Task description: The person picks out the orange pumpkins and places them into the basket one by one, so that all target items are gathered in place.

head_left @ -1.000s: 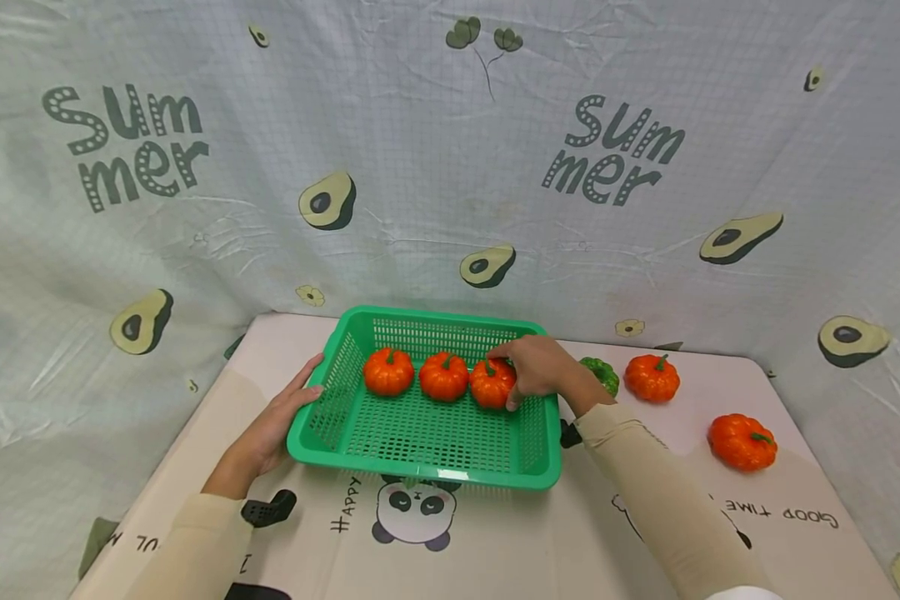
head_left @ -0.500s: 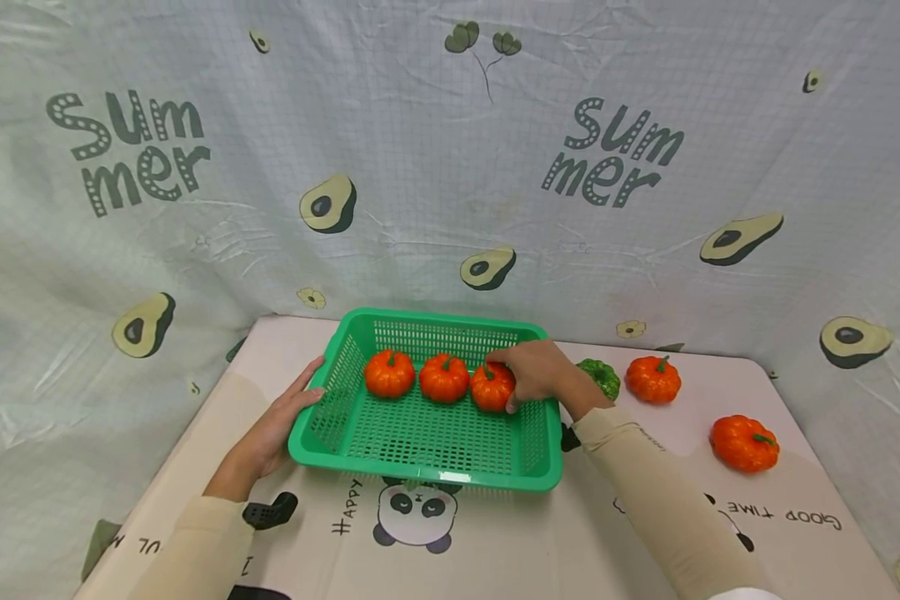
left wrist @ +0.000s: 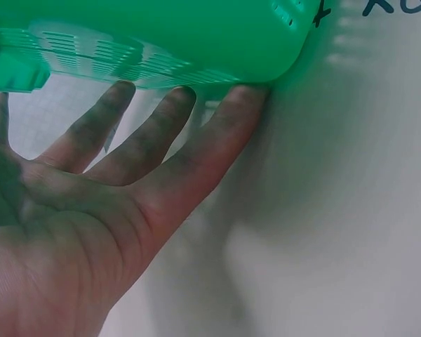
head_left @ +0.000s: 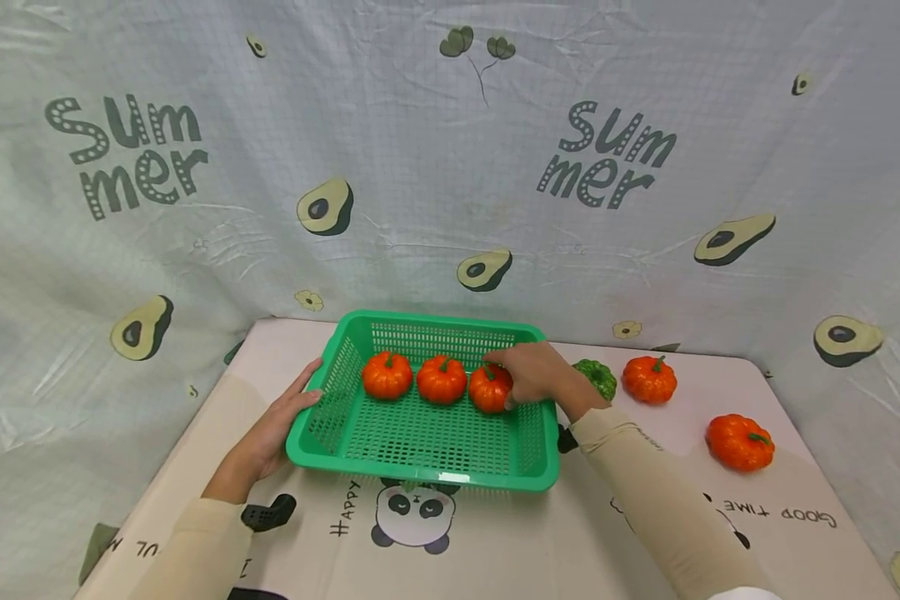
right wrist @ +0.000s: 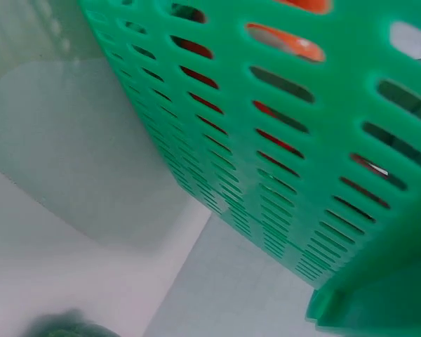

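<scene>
A green plastic basket [head_left: 420, 472] with slotted walls stands on the table. Inside, along its back half, three small orange pumpkins sit in a row: a left one [head_left: 387, 375], a middle one [head_left: 442, 380] and a right one [head_left: 488, 390]. My right hand [head_left: 537, 372] reaches over the basket's right wall and grips the right pumpkin, with fingers behind and thumb in front. In the right wrist view the basket wall [right wrist: 231, 119] hides that hand. My left hand [head_left: 273, 427] touches the basket's left side; its fingers [left wrist: 144, 144] are extended, fingertips against the wall.
Right of the basket lie a green bumpy vegetable [head_left: 597, 379], partly behind my right forearm, and two more orange pumpkins, one farther back [head_left: 648, 381] and one nearer [head_left: 739, 443]. A printed curtain [head_left: 420, 167] hangs behind the table [head_left: 510, 542].
The head view has shifted slightly. Both hands, the basket and the pumpkins keep their places; my right hand still grips the right pumpkin.
</scene>
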Tool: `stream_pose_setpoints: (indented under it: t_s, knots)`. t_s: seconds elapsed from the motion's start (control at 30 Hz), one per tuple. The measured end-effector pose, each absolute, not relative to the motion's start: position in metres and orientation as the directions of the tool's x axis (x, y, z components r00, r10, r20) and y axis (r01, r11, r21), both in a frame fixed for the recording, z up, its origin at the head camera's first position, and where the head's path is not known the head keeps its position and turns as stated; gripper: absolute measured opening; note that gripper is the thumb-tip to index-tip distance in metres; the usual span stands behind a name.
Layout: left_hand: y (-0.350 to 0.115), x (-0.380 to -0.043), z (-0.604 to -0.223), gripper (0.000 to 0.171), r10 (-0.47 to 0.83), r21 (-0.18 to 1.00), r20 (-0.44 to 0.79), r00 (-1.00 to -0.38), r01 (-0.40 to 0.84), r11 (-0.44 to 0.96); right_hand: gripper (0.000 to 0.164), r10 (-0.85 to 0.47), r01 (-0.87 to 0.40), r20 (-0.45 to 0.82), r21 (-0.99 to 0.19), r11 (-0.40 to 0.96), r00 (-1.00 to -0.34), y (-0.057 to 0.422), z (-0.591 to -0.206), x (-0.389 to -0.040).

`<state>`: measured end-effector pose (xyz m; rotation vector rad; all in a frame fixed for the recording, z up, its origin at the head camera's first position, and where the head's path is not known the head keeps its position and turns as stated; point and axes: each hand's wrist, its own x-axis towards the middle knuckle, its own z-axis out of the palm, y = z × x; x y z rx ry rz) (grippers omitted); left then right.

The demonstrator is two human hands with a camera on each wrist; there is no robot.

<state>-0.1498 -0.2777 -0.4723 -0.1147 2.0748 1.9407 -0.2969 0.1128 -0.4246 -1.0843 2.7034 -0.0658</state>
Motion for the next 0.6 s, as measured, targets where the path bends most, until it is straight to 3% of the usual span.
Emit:
stream_pose_setpoints:
  t_s: [0.2,0.43,0.6]
  knots:
    - [-0.275,-0.15,-0.471,0.07,0.15,0.963,-0.267,-0.952,-0.258,0.079,0.071,-0.679,-0.617,-0.162,-0.307,0.725,-0.716,0.123,-0.417,-0.297]
    - [-0.275,-0.148,-0.47,0.068,0.143,0.961,-0.272,-0.952,-0.26,0.096,0.057,-0.574,-0.495,0.007,-0.512,0.701,-0.819,0.145,-0.415,-0.296]
    - [-0.275,-0.147,-0.47,0.069,0.144,0.96,-0.274,-0.951,-0.261,0.102,0.05,-0.501,-0.458,0.127,-0.637,0.62,-0.856,0.164,-0.414,-0.295]
